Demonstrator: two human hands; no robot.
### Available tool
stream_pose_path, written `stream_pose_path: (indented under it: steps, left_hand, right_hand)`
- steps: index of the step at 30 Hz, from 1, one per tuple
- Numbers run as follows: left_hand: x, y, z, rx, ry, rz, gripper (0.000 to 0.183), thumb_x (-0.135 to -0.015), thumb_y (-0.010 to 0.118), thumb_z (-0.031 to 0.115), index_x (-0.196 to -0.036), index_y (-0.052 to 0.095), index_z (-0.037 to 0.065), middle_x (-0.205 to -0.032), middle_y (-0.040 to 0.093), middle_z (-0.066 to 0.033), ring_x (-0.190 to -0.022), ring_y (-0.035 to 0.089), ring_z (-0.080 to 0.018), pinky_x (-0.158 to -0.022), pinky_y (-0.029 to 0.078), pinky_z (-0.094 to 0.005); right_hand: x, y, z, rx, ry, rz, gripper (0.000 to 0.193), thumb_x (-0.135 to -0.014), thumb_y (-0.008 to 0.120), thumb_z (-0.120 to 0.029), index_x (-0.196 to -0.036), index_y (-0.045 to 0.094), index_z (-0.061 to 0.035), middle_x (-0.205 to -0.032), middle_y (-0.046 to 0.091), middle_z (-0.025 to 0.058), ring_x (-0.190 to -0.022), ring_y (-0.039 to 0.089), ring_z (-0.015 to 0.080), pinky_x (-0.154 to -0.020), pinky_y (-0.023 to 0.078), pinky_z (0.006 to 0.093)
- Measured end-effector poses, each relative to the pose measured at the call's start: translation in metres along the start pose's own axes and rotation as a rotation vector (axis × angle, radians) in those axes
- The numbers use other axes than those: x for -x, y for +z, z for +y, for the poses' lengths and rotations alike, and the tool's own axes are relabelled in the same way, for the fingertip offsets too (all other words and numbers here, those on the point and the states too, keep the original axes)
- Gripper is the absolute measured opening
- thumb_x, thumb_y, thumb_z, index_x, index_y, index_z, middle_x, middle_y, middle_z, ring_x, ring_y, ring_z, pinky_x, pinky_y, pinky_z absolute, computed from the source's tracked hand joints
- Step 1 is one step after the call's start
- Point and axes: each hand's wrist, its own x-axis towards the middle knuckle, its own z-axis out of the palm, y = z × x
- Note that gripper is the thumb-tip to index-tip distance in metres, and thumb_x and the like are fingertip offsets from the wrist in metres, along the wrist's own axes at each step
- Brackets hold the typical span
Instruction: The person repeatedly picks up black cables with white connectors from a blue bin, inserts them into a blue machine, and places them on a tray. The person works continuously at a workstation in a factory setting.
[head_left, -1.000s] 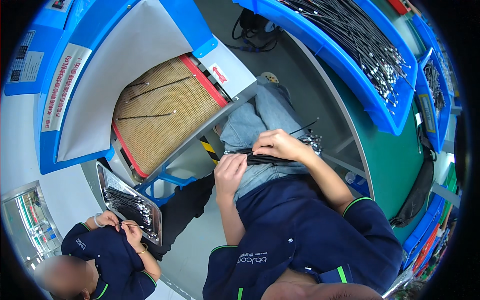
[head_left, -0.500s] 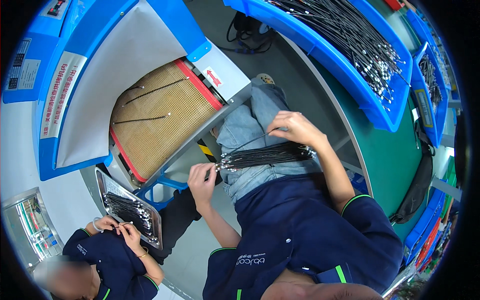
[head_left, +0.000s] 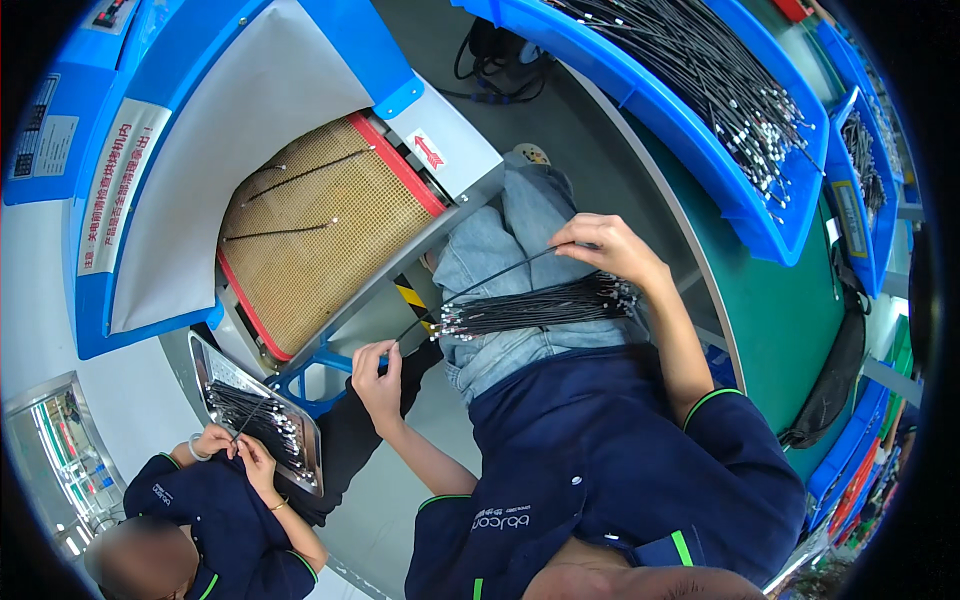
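Observation:
A single thin black cable (head_left: 490, 279) stretches slantwise between my two hands above my lap. My left hand (head_left: 377, 388) pinches its lower left end, out past my knee. Fingertips of my right hand (head_left: 612, 247) close on the upper right end. Just below, a bundle of black cables (head_left: 540, 308) with small silvery and white ends lies across the thighs of my jeans (head_left: 530, 345), touched by neither hand.
At left, several cables lie on a mesh conveyor belt (head_left: 330, 255) with red edges, under a blue-and-white machine (head_left: 345, 50). A co-worker's hands (head_left: 235, 448) hold a cable over a metal tray (head_left: 318, 470). A blue bin (head_left: 690, 165) of cables stands on the green table (head_left: 775, 320).
My left hand has moved left, away from the bundle, and my right hand slightly up; the cable now spans between them, clear of the bundle. Cables on the belt have shifted slightly left.

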Motion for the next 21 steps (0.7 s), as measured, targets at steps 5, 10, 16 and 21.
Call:
stream_pose_path:
  steps: [5, 10, 16, 21]
  left_hand:
    - [0.002, -0.001, -0.004, 0.008, 0.010, 0.013, 0.011, -0.071, 0.069, -0.003, -0.080, 0.066, 0.001, -0.079, 0.065, -0.0095, -0.078, 0.061, -0.0255, -0.073, 0.048, -0.0336]
    - [0.002, -0.005, -0.004, 0.008, 0.023, 0.033, 0.012, -0.070, 0.070, -0.004, -0.080, 0.065, 0.001, -0.079, 0.065, -0.0093, -0.078, 0.061, -0.0260, -0.074, 0.048, -0.0334]
    - [0.003, -0.006, -0.004, 0.009, 0.041, 0.039, 0.012, -0.070, 0.069, -0.005, -0.080, 0.065, 0.001, -0.077, 0.065, -0.0096, -0.077, 0.061, -0.0253, -0.073, 0.048, -0.0332]
    - [0.002, -0.005, -0.005, 0.022, 0.046, 0.025, 0.012, -0.069, 0.070, -0.004, -0.079, 0.065, 0.000, -0.077, 0.065, -0.0099, -0.077, 0.061, -0.0262, -0.073, 0.048, -0.0338]
  right_hand:
    - [0.002, 0.000, -0.003, 0.026, -0.016, -0.010, 0.010, -0.082, 0.066, -0.012, -0.088, 0.066, -0.0040, -0.082, 0.063, 0.0085, -0.076, 0.063, 0.0243, -0.069, 0.051, 0.0336]
    - [0.002, 0.002, -0.004, 0.030, 0.010, -0.013, 0.011, -0.082, 0.066, -0.014, -0.087, 0.066, -0.0041, -0.082, 0.063, 0.0081, -0.076, 0.063, 0.0243, -0.068, 0.051, 0.0336]
    - [0.003, 0.001, -0.004, 0.001, 0.010, -0.028, 0.011, -0.083, 0.066, -0.014, -0.086, 0.066, -0.0040, -0.082, 0.063, 0.0080, -0.076, 0.063, 0.0239, -0.067, 0.050, 0.0331]
    - [0.003, -0.003, -0.005, -0.021, -0.024, -0.059, 0.011, -0.081, 0.067, -0.013, -0.086, 0.066, -0.0035, -0.080, 0.063, 0.0078, -0.075, 0.062, 0.0234, -0.065, 0.050, 0.0326]
